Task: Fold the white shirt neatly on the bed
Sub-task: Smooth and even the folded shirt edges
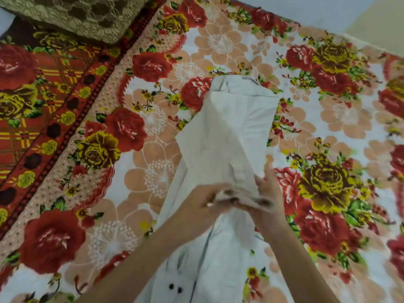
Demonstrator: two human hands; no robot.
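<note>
The white shirt [229, 127] lies lengthwise down the middle of the flowered bed cover [131, 193], its far end near the centre and its near part running under my arms. Two dark buttons show at the bottom. My left hand [203, 204] and my right hand [266, 193] meet over the shirt's middle, both pinching a bunched fold of white cloth lifted off the bed. The fingers are blurred.
A brown lace-covered pillow [83, 16] sits at the far left corner. A red checked blanket strip [32, 101] borders the bed's left side. The bed's far edge meets a pale wall or floor [371, 14] at top right.
</note>
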